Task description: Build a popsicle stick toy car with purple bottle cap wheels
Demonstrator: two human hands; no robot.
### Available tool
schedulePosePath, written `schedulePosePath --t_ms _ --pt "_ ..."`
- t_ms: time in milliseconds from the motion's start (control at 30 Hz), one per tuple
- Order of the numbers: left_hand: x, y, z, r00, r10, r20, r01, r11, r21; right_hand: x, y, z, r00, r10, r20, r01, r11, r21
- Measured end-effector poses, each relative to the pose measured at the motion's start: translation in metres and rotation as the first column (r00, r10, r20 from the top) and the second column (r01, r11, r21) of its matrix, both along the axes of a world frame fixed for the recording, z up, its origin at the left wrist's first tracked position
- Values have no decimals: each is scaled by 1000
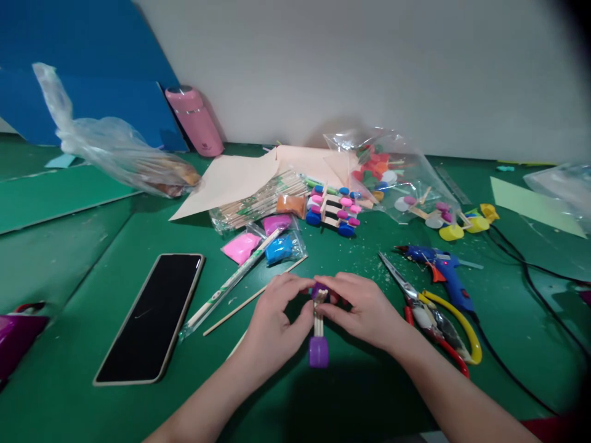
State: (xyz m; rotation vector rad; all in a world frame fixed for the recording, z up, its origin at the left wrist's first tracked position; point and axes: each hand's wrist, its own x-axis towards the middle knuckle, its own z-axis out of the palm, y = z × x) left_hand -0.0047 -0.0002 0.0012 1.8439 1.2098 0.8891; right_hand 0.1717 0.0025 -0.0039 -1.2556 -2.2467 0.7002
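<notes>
Between my hands, near the middle of the table, is a small piece made of pale sticks (318, 325) with a purple cap (318, 352) at its near end and more purple at its far end. My left hand (281, 317) pinches the far end from the left with thumb and forefinger. From the right, my right hand (360, 307) grips the same end, its fingertips on the purple part and the sticks. Some fingertips hide part of that far end. A loose wooden skewer (252, 299) lies just beyond my left hand.
A phone (150, 320) lies left. Scissors (443, 335) and a blue glue gun (438, 271) with a black cable lie right. Behind are clay packets (279, 248), small colourful models (335, 209), a clear bag of caps (392, 175) and a pink bottle (196, 121).
</notes>
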Motion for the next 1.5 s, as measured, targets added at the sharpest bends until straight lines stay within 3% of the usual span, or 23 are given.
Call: schedulePosePath --t_ms 233,467,900,1133,1233,1333,1467,1500 --pt "5 15 14 990 -141 8 141 980 -143 3 -12 0 992 -114 -48 109 990 -91" --pt "5 23 12 974 -212 76 223 957 -188 -3 -18 -9 957 -274 -92 257 953 -161" --pt "2 20 2 978 -160 132 179 973 -149 -1 -7 -6 990 -140 -36 135 984 -119" --pt "2 20 4 980 -159 121 179 969 -171 16 -22 8 968 -250 -36 243 961 -136" --pt "2 21 2 979 -176 107 192 969 -154 42 -37 12 889 -458 -22 457 889 -35" --pt "4 22 0 979 -183 86 193 973 -127 77 -52 11 728 -685 -12 684 725 83" --pt "7 20 -3 984 -169 50 173 982 -82 124 -68 6 520 -845 126 821 535 197" --pt "7 20 -4 986 -163 42 165 983 -74 133 -70 5 497 -847 190 830 528 181"
